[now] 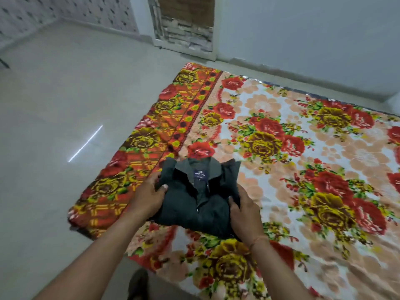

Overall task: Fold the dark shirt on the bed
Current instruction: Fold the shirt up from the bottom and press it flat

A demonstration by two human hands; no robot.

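Gripping opposite edges of the folded dark shirt [194, 206] with left hand [149, 197] and right hand [243, 213], on the bed [292, 187] near its left border; liable to slump open if released unevenly or tugged sideways.

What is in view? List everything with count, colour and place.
dark shirt: one, blackish, folded on the bedspread's near left part
label: one, blue, inside the shirt's collar
bedspread: one, red, yellow and peach flowers, over the bed
floor: one, grey, left and beyond
wall: one, pale, at the back
wrist thread: one, orange, right wrist
left hand: one, grips the shirt's left edge
right hand: one, grips the shirt's right edge
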